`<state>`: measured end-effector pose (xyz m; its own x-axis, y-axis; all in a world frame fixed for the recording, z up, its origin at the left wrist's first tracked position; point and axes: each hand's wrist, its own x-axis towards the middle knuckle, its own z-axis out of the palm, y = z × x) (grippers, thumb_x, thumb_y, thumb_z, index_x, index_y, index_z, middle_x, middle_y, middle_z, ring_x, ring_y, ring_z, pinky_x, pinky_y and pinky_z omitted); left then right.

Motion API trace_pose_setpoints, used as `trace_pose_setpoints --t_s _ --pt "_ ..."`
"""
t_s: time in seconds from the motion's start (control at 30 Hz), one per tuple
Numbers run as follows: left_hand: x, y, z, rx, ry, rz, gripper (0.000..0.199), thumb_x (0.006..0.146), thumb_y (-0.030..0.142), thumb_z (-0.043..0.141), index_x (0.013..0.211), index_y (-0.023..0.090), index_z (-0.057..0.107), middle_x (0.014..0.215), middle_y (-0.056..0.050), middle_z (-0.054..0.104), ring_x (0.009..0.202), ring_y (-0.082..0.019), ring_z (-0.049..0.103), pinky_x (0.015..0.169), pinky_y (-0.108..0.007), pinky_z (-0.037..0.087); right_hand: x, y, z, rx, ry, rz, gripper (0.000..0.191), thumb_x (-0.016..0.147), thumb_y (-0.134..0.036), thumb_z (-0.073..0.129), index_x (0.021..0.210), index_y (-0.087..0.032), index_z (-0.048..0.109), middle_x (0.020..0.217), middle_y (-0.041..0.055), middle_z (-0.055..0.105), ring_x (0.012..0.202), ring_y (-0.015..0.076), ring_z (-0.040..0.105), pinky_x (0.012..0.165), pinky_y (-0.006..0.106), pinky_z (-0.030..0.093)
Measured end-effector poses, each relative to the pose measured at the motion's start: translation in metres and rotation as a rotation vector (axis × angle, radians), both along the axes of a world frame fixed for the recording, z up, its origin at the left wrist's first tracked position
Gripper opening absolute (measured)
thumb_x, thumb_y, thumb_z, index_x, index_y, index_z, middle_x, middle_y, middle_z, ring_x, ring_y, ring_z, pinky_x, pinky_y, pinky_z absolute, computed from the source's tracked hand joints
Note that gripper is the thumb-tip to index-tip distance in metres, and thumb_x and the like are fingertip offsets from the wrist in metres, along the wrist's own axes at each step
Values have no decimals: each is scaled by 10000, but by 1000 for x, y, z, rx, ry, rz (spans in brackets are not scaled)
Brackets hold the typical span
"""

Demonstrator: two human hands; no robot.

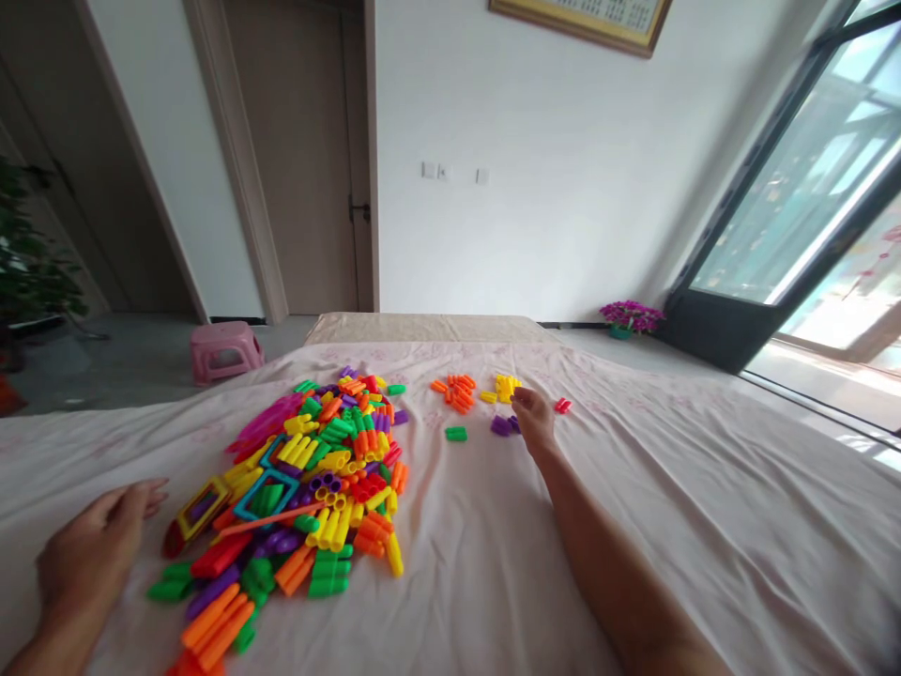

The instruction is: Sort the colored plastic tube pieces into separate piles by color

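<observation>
A large heap of colourful plastic pieces (330, 479) lies on the cloth-covered surface (479, 582), left of centre. My left hand (102, 545) is beside the heap at the far left, fingers loosely extended and holding nothing. Further away, my right hand (533, 418) reaches to the small yellow group (506, 387); its fingers are pressed together, and what they hold, if anything, is too small to make out. Purple pieces (501, 426) lie just left of that hand, partly hidden by it. Orange pieces (459, 391), a green piece (456, 434) and a red piece (562, 406) lie apart.
A pink stool (225, 352) stands on the floor at the left, beyond the cloth. Potted magenta flowers (632, 317) are near the glass door at the right. Another covered surface (426, 328) adjoins the far edge. A leafy plant (35, 249) is at far left.
</observation>
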<state>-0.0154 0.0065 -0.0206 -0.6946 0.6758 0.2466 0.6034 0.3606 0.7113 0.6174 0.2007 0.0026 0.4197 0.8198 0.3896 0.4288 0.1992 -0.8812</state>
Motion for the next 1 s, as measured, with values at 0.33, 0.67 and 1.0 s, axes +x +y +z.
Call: trace_pose_setpoints --t_s 0.33,0.67,1.0 --pt "31 -9 35 13 -144 35 445 830 512 499 1026 200 748 915 -98 788 1050 -317 712 1010 -460 493 -90 -55 20 55 -349 522 170 836 -221 598 918 -190 744 886 44 741 781 175 690 746 297 548" --pt "24 -8 29 1 -167 8 450 853 517 488 1060 209 743 955 -93 785 1085 -304 701 1037 -448 474 -159 -113 35 117 -786 976 298 974 -275 616 1266 -279 672 1176 71 665 1027 189 646 870 284 497" --pt "32 -9 36 -14 -157 28 453 856 521 476 1046 209 743 928 -82 785 1085 -303 702 1047 -453 470 -140 -95 37 -54 -762 689 196 921 -391 686 889 -198 674 858 13 699 744 141 614 652 239 381"
